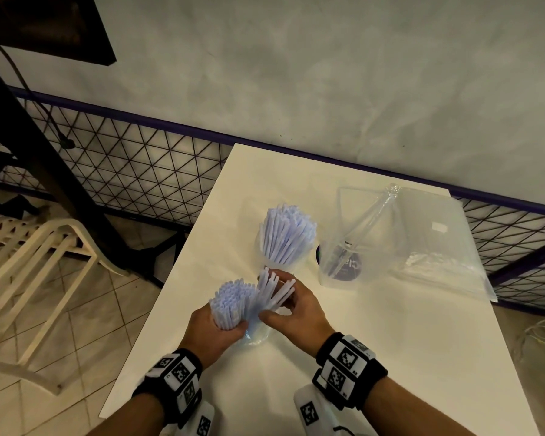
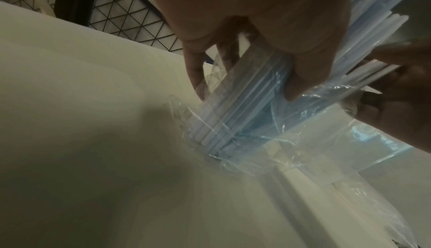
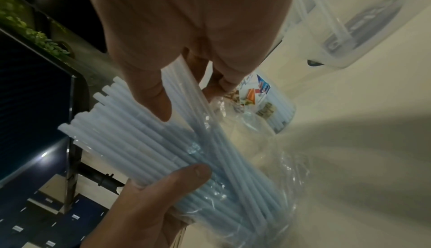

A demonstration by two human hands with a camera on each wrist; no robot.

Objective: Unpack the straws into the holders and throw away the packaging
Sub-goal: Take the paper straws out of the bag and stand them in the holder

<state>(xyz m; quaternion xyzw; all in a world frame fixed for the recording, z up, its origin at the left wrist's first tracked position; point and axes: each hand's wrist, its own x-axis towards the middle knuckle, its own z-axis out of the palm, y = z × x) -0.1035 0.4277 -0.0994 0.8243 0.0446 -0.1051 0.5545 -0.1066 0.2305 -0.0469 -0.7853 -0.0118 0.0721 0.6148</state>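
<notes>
My left hand (image 1: pixel 230 328) grips a bundle of pale blue straws (image 1: pixel 233 302) standing in their clear plastic packet (image 1: pixel 258 336) on the white table (image 1: pixel 390 341). My right hand (image 1: pixel 276 305) pinches a few straws (image 1: pixel 274 287) that fan out to the right of the bundle. Just behind them a clear holder (image 1: pixel 265 256) stands packed with straws. To its right a second clear holder (image 1: pixel 340 269) with a purple mark has only a couple of straws leaning in it. The left wrist view shows my left hand (image 2: pixel 245 86) curled round the wrapped straws (image 2: pixel 233 115). The right wrist view has my right hand (image 3: pixel 190 100) pinching straws (image 3: pixel 140 141).
A large clear plastic bag (image 1: pixel 438 247) lies flat at the table's far right. A wire mesh fence (image 1: pixel 123 165) runs behind the table along the wall. A cream plastic chair (image 1: pixel 29 253) stands on the tiled floor to the left.
</notes>
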